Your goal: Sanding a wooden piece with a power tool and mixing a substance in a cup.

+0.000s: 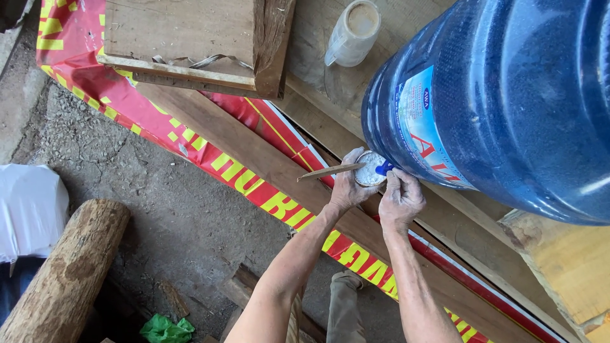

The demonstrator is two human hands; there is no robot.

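While the left hand point(346, 187) gripped a small round container point(370, 169) and a thin wooden stick point(330, 171) beneath the blue tap point(384, 168) of the big blue water jug point(502, 101), the right hand point(399, 198) pinched that tap. Near the plank's point(254, 149) edge, a loose grip could probably spill the container.

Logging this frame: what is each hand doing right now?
Left hand: holding a small round container and a thin stick.
Right hand: fingers on the jug's blue tap.
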